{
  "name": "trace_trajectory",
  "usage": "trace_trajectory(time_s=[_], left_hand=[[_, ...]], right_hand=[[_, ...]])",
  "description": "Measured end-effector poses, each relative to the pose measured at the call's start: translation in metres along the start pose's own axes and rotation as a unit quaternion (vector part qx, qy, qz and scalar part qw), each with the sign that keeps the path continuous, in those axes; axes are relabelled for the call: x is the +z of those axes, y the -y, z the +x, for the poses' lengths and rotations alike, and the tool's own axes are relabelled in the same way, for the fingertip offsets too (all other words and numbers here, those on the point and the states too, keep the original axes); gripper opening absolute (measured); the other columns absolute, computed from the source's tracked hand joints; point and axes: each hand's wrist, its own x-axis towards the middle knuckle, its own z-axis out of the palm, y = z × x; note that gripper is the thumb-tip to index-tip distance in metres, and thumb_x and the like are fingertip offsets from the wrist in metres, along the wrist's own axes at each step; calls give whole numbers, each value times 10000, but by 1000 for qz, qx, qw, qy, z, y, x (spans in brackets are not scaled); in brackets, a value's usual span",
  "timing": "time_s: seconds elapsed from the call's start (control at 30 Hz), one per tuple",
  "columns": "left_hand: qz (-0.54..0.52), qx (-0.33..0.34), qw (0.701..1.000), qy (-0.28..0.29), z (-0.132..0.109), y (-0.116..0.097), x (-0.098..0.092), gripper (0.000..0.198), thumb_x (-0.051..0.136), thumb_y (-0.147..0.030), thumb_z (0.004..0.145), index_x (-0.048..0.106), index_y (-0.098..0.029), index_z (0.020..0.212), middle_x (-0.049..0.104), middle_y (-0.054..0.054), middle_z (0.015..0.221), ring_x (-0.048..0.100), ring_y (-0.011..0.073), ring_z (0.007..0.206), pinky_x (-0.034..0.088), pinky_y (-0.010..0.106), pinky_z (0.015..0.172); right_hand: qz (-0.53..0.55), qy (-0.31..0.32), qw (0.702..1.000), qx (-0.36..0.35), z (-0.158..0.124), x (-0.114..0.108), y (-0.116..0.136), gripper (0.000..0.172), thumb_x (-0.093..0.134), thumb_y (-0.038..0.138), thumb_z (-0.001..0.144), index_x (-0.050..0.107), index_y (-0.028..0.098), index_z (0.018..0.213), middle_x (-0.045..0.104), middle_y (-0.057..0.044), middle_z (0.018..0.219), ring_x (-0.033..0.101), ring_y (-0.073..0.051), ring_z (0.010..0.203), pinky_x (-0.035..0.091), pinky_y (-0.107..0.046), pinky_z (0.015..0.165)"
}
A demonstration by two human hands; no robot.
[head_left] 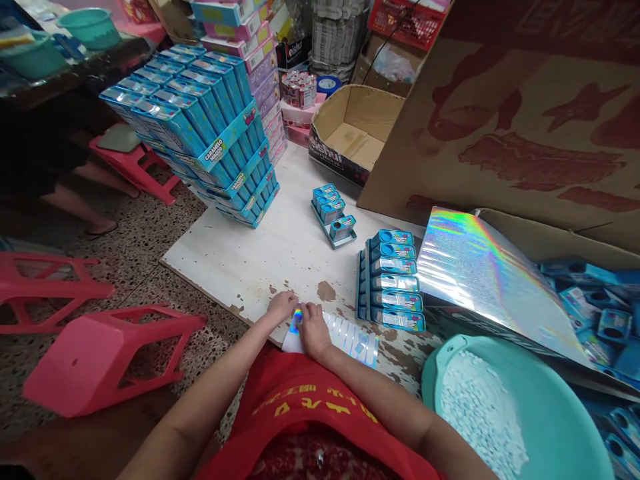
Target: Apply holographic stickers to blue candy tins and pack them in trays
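Note:
A shiny sheet of stickers (350, 339) lies on the white table by its front edge, close to my body. My left hand (283, 305) is closed, its fingertips pinched at the sheet's left end. Over that same end my right hand (314, 330) is bent, with fingers and thumb on a rainbow-glinting piece of it. Whether a single sticker has come loose between the fingers is too small to tell. To the right of the hands stands a row of blue candy boxes (395, 283) in a tray. Farther back, a smaller tray carries several blue boxes (330, 207).
Stacked blue trays of boxes (215, 150) rise at the table's back left. A turquoise basin (555, 400) with small white pieces stands at the right. Behind it, a large holographic sheet (490, 280) lies over a carton. Red stools (85, 363) are on the left floor; a person's legs show beyond.

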Motion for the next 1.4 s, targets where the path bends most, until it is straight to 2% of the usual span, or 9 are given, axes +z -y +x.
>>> trace_trajectory(time_s=[0.13,0.27,0.4,0.57,0.67,0.83,0.97,1.17,1.4], left_hand=[[17,10,1000,5,-3,-2,-2,165,506,-205,800,668,-185,778,692,7,752,608,130,702,392,201,617],[34,14,999,9,-5,-3,-2,153,523,-210,794,674,-188,810,695,4,759,613,133,727,400,202,638],[53,6,999,5,-5,-6,-1,169,513,-207,791,680,-180,806,698,23,773,616,147,753,402,219,670],[72,-10,997,-3,-2,-9,0,182,498,-199,788,677,-175,771,705,50,826,616,173,828,396,235,687],[75,-10,997,1,-2,-10,-1,189,495,-205,787,677,-168,750,704,57,820,617,177,816,389,236,664],[68,-9,998,10,-4,-9,-2,206,492,-220,794,678,-162,726,697,39,768,615,155,744,380,223,624],[68,-14,998,7,-4,-10,-2,201,496,-213,788,679,-161,726,697,39,770,610,159,750,370,227,621],[67,-24,997,0,-5,-12,-3,214,482,-211,794,674,-164,714,690,32,737,599,150,713,351,221,587],[56,-21,998,-4,-6,-11,-3,205,496,-224,788,661,-162,683,670,15,689,584,138,678,327,217,562]], right_hand=[[-18,21,999,-19,-3,1,-1,507,420,48,815,415,73,1322,476,-200,1290,460,-282,1146,412,-450,970],[-29,30,999,-14,-4,1,0,519,421,67,830,393,122,1346,458,-196,1322,466,-298,1137,470,-471,873],[-30,32,999,-27,-5,-2,-1,483,472,95,833,438,138,1312,455,-182,1332,441,-296,1165,443,-468,918],[16,-1,999,-48,-9,-5,-4,312,481,123,855,560,137,1156,458,-167,1302,412,-277,1186,380,-459,1004],[46,-30,998,-15,-8,-5,-3,402,481,114,845,490,104,1247,469,-168,1263,414,-261,1176,372,-424,1029],[29,-18,999,-12,-4,-1,-2,517,503,79,802,434,109,1313,484,-170,1245,425,-275,1172,333,-467,1056],[23,-17,999,-41,-8,-1,-4,483,505,74,800,472,133,1278,480,-171,1267,422,-281,1183,331,-504,1045],[57,-46,996,-58,-13,-3,-6,316,491,79,800,588,166,1088,454,-148,1306,407,-280,1201,351,-499,1035],[37,-35,999,-3,-3,-2,-1,520,513,97,774,455,50,1288,478,-197,1281,428,-291,1178,357,-437,1049]])
